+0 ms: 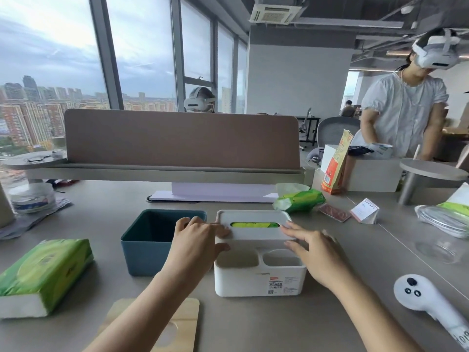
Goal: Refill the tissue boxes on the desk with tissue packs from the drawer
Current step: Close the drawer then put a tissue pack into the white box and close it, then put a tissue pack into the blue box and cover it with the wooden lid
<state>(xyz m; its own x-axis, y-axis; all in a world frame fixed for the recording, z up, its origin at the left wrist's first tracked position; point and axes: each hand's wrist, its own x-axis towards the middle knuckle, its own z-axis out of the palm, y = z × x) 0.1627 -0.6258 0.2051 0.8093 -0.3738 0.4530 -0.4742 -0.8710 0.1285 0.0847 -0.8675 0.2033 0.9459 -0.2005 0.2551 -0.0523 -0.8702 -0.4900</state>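
Head view – the left hand point(195, 240) pinches the left end of the white lid point(253, 233) on the white tissue box point(258, 280); right hand point(314, 252), fingers spread, touches its right end. Green pack point(253, 225) shows thru the slot – another tissue pack point(43, 273) lies left of the teal box point(142, 252).

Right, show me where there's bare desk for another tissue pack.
Widest bare patch: behind the teal box, between the stacked white dishes and the white stand base. Another lies in front of the white box, between the wooden lid and the controller, though both forearms cross it. Crowded: right rear, around the green wrapper and calendar.
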